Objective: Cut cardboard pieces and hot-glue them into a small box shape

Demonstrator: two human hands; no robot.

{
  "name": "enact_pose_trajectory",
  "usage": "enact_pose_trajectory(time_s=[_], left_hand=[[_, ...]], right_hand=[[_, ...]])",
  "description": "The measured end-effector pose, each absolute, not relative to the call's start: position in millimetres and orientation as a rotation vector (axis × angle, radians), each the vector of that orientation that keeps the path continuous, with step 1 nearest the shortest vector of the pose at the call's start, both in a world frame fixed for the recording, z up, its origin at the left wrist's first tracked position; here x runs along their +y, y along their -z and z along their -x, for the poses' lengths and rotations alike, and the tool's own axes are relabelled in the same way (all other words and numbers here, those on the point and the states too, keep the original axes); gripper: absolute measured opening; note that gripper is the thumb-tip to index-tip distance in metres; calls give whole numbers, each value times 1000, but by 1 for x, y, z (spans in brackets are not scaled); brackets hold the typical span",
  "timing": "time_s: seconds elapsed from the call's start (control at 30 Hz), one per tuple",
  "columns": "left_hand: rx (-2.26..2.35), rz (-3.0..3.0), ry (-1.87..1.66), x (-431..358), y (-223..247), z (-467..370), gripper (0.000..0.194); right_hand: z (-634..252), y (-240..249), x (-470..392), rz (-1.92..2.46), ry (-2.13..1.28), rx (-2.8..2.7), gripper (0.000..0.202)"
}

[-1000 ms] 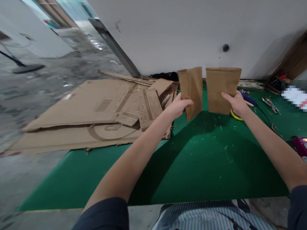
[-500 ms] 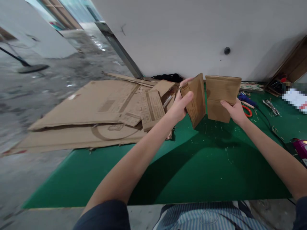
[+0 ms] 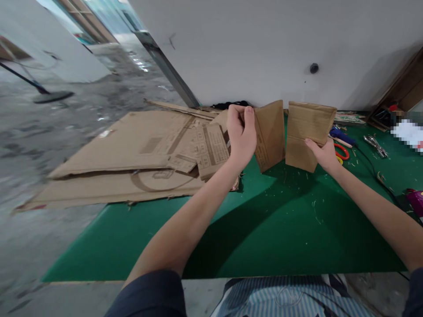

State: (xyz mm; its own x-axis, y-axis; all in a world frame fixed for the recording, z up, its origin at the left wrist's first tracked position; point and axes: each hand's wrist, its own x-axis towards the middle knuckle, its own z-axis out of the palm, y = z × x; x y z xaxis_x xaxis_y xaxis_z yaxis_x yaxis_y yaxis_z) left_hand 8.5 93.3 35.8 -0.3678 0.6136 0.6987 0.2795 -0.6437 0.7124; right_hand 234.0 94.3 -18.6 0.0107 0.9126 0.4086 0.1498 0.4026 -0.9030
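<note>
My left hand (image 3: 243, 134) is closed in a pinch at the upper left corner of a brown cardboard piece (image 3: 271, 136), which is held upright at an angle above the green table (image 3: 251, 237). To its right, my right hand (image 3: 324, 154) grips a second cardboard piece (image 3: 309, 121) with a crease across its middle. The thumb lies on the near face, and the other fingers are mostly hidden behind it. A narrow gap shows between the two pieces; I cannot tell whether they join lower down.
Large flat cardboard sheets (image 3: 152, 136) with smaller scraps cover the table's left side. On the right lie red-handled scissors (image 3: 343, 152), a blue glue gun (image 3: 342, 135) with its cord, a metal tool (image 3: 375, 145) and a purple object (image 3: 414, 200). A white wall (image 3: 264, 53) stands behind.
My left hand has shifted from gripping the left piece's side, thumb on its face, to pinching its upper left corner. That piece has turned to face me more. My right hand keeps its hold.
</note>
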Motion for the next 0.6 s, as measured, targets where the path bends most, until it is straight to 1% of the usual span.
enact_pose_trajectory(time_s=[0.23,0.33,0.43,0.53,0.6], left_hand=[[1105,-1637,-2186,94,-32,-11,40],[1156,-1606,-2149,97,-37,-3,37],[1274,-1603,-1984,98,-49,8,36],[1271,-1588,-1776,95,-60,18,29],[1260,-1557,-1711,93,-63,22,27]], right_hand=[[-230,13,90,1034,-755,-1539,43],[-232,13,92,1041,-714,-1581,40],[-232,13,92,1049,-649,-1617,36],[-229,12,88,1055,-604,-1645,34],[-225,11,84,1051,-591,-1657,34]])
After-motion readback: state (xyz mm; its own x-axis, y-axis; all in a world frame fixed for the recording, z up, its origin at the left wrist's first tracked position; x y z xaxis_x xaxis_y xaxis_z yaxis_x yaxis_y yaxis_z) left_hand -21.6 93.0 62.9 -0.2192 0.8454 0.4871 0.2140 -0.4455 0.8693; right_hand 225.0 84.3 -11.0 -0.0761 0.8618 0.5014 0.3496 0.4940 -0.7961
